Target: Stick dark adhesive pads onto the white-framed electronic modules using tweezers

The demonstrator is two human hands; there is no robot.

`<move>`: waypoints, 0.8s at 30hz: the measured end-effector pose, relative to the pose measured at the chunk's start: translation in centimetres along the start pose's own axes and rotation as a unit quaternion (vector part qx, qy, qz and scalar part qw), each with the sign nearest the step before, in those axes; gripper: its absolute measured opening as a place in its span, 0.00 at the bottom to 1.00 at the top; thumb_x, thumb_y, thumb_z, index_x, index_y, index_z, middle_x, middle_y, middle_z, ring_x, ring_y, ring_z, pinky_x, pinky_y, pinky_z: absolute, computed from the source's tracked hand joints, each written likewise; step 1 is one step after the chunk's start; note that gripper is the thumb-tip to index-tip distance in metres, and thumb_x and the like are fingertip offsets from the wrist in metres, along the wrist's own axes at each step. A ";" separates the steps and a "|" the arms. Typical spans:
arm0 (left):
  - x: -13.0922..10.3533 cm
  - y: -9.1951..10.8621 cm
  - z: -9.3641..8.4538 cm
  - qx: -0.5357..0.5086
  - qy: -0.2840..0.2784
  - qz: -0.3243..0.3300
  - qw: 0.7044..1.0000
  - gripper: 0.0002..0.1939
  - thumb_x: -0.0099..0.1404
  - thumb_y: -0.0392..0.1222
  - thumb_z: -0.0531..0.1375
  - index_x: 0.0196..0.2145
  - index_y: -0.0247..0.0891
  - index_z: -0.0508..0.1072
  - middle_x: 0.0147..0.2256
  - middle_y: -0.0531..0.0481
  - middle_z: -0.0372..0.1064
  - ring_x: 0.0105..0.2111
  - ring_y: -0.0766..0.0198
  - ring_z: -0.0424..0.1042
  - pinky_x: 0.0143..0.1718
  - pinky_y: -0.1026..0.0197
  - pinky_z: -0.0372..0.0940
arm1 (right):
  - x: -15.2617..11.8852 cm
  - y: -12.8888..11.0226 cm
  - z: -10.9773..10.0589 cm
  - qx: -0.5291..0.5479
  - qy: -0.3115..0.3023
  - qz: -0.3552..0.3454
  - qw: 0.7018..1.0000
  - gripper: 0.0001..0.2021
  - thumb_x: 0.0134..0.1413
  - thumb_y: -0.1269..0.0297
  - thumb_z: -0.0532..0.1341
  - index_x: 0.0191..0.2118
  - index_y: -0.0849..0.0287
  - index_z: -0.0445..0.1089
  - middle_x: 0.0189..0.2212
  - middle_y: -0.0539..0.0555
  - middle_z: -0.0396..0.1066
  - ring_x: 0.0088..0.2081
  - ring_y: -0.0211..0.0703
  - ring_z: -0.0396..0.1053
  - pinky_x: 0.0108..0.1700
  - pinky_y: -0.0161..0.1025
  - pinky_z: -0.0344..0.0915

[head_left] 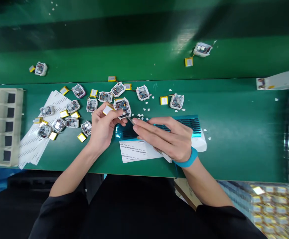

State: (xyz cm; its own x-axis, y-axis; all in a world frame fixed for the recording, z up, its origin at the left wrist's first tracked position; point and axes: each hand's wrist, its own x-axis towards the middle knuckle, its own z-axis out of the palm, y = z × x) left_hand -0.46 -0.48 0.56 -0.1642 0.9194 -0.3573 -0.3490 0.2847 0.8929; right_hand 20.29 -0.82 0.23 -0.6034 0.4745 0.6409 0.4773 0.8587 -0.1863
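My left hand is closed on a small white-framed circuit unit, with its battery beside my thumb. My right hand is closed round metal tweezers, whose tip meets the lower edge of that unit. A blue wristband circles my right wrist. Below my hands lie a shiny blue striped sheet and a white printed sheet, partly covered by my right hand. Several similar units with yellow-edged batteries, such as one unit, lie just behind and left of my left hand.
A beige compartment tray stands at the far left, near white paper strips with units on them. Further units, one at the right, and small white stickers dot the green table. Trays of batteries sit lower right.
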 end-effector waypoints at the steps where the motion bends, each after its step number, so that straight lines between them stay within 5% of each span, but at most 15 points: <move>1: 0.0 -0.1 -0.1 0.016 -0.002 0.009 1.000 0.12 0.54 0.37 0.68 0.26 0.42 0.65 0.24 0.58 0.71 0.21 0.68 0.73 0.24 0.63 0.71 | 0.0 0.0 -0.1 0.002 -0.006 0.002 1.000 0.19 0.64 0.72 0.69 0.57 0.46 0.78 0.53 0.46 0.81 0.42 0.43 0.80 0.40 0.40 0.80; 11: -0.4 -0.7 -0.6 0.093 -0.013 0.073 0.993 0.15 0.61 0.41 0.70 0.27 0.42 0.65 0.24 0.58 0.71 0.23 0.66 0.76 0.28 0.60 0.75 | -0.4 -0.1 0.6 0.044 0.015 0.033 0.998 0.23 0.62 0.72 0.70 0.61 0.49 0.75 0.51 0.48 0.83 0.42 0.44 0.79 0.42 0.41 0.81; 15: -0.6 -1.2 -0.2 0.092 -0.004 0.085 0.992 0.12 0.63 0.46 0.72 0.39 0.43 0.74 0.24 0.59 0.73 0.22 0.65 0.77 0.27 0.60 0.75 | -0.3 -0.1 0.8 0.061 0.027 0.051 0.996 0.24 0.64 0.74 0.68 0.63 0.49 0.73 0.50 0.48 0.83 0.41 0.42 0.80 0.41 0.40 0.82; 18: -0.8 -1.5 -0.1 0.098 -0.003 0.094 0.991 0.19 0.64 0.48 0.72 0.50 0.45 0.76 0.27 0.58 0.76 0.22 0.63 0.79 0.26 0.60 0.75 | -0.2 -0.1 0.8 0.085 0.061 0.067 0.992 0.24 0.65 0.74 0.67 0.64 0.50 0.73 0.49 0.50 0.84 0.41 0.42 0.82 0.39 0.40 0.82; 24: -0.6 -1.7 -0.4 0.108 0.004 0.105 0.989 0.18 0.64 0.49 0.73 0.49 0.45 0.76 0.29 0.57 0.77 0.25 0.62 0.81 0.28 0.60 0.78 | -0.1 0.1 0.7 0.102 0.040 0.077 0.991 0.22 0.65 0.75 0.66 0.60 0.48 0.75 0.49 0.48 0.84 0.41 0.42 0.82 0.37 0.41 0.83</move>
State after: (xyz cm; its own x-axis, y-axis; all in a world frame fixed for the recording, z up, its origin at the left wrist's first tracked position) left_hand -0.16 -1.60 -0.89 -0.2201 0.9623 -0.1601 -0.1017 0.1406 0.9848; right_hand 19.93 -0.66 -0.42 -0.4780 0.5925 0.6485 0.4149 0.8030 -0.4278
